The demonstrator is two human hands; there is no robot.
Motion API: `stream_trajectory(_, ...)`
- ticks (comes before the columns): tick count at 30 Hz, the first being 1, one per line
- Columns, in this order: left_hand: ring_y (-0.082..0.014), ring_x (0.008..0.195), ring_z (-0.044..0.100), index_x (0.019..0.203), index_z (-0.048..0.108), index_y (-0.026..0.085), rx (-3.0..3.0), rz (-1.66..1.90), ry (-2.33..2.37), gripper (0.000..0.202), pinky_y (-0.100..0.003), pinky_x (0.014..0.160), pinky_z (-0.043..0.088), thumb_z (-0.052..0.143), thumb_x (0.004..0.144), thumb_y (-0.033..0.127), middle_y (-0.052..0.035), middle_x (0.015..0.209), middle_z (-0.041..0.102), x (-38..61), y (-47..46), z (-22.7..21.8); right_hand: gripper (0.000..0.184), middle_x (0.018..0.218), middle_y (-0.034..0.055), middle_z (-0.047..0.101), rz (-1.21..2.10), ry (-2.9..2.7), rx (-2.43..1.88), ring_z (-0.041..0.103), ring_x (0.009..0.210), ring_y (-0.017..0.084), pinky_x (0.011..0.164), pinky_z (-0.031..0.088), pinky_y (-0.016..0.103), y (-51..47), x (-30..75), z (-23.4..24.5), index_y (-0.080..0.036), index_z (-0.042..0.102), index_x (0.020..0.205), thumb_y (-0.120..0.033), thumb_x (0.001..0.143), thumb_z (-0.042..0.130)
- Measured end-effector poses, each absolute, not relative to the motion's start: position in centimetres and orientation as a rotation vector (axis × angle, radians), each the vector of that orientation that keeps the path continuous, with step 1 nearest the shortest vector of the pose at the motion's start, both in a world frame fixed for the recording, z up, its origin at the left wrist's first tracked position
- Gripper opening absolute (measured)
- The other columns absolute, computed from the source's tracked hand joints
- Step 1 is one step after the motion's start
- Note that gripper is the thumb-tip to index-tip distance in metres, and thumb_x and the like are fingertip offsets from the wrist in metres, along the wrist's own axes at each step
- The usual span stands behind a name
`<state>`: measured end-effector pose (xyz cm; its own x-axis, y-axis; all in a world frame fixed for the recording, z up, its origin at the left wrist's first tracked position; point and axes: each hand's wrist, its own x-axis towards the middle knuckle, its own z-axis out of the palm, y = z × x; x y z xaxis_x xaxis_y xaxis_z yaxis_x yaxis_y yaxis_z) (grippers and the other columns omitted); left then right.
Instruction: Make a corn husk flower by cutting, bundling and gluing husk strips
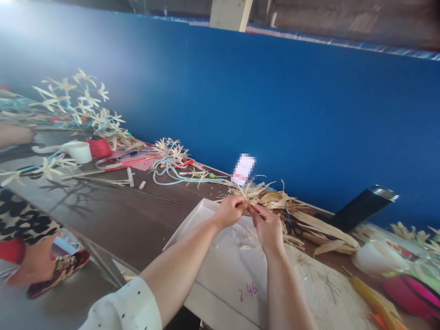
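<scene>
Both hands meet over a white shallow tray (185,221) on the table. My left hand (233,210) is closed, its thumb and finger pinching a thin straw-coloured strip (242,193) that sticks up toward the wall. Right beside it, my right hand (267,225) is closed in a pinch on the lower end of the same strip. My fingers hide where the two grips meet. Pale thin petal-like pieces (248,240) lie in the tray under my hands. Just beyond my right hand is a heap of dried husks (309,221), with dark-handled scissors (293,224) among them.
A black flask (362,208) leans by the blue wall (275,105). At right are a white cup (378,257), a yellow tool (374,300) and a pink pouch (410,293). Leftward are husk flowers (170,150), red thread (99,147) and a white mug (78,151). Another person's arm (13,134) shows far left.
</scene>
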<state>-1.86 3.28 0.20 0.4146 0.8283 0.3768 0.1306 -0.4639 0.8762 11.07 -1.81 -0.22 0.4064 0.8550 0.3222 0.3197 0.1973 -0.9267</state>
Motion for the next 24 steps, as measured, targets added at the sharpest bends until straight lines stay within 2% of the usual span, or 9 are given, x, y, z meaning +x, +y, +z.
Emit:
stream_trajectory(4,-0.0094,0.057,0.041,0.060,0.051,0.015,1.879,1.122,0.843,0.024,-0.021,0.054,0.031,0.045,0.078,0.030,0.0020,0.056,0.046,-1.7,2.9,0.5,0.026,0.084,0.0043,0.066,0.315,-1.266,-1.373,0.058,0.075,0.018,0.067,0.042,0.028,-1.9,11.3,-0.1,-0.024,0.072,0.090,-0.038,0.071,0.063)
stream_trajectory(8,-0.0089,0.056,0.039,0.058,0.048,0.015,1.863,1.125,0.851,0.024,-0.021,0.052,0.029,0.046,0.077,0.030,0.0025,0.055,0.044,-1.6,2.6,0.7,0.024,0.083,0.0048,0.066,0.139,-1.329,-1.397,0.058,0.078,0.020,0.073,0.042,0.029,-2.0,11.4,0.0,-0.024,0.072,0.091,-0.035,0.074,0.059)
stream_trajectory(11,-0.0088,0.056,0.040,0.058,0.048,0.015,1.866,1.121,0.864,0.024,-0.020,0.053,0.029,0.046,0.077,0.029,0.0026,0.055,0.045,-1.5,2.6,0.6,0.028,0.084,0.0060,0.066,0.037,-1.351,-1.462,0.059,0.081,0.020,0.073,0.042,0.029,-2.0,11.4,0.1,-0.022,0.072,0.093,-0.037,0.077,0.054)
stream_trajectory(18,-0.0094,0.059,0.045,0.063,0.054,0.015,1.868,1.072,0.906,0.018,-0.020,0.054,0.031,0.046,0.075,0.026,0.0022,0.059,0.052,-1.4,2.7,0.4,0.036,0.082,0.0074,0.066,-0.028,-1.297,-1.631,0.058,0.070,0.019,0.067,0.042,0.029,-1.8,11.6,-0.1,-0.018,0.072,0.093,-0.040,0.077,0.049)
stream_trajectory(22,-0.0100,0.059,0.047,0.064,0.055,0.016,1.862,1.035,0.955,0.018,-0.020,0.054,0.031,0.046,0.075,0.027,0.0022,0.059,0.053,-1.4,2.9,0.2,0.036,0.080,0.0071,0.066,0.094,-1.264,-1.621,0.056,0.066,0.018,0.065,0.042,0.030,-1.7,12.1,-0.4,-0.018,0.072,0.093,-0.042,0.073,0.054)
stream_trajectory(24,-0.0101,0.059,0.047,0.064,0.055,0.016,1.873,1.036,0.977,0.019,-0.020,0.054,0.031,0.046,0.075,0.028,0.0022,0.059,0.053,-1.5,3.0,0.1,0.040,0.080,0.0060,0.066,0.249,-1.212,-1.574,0.054,0.061,0.017,0.060,0.042,0.029,-1.6,12.4,-0.5,-0.018,0.069,0.100,-0.042,0.071,0.058)
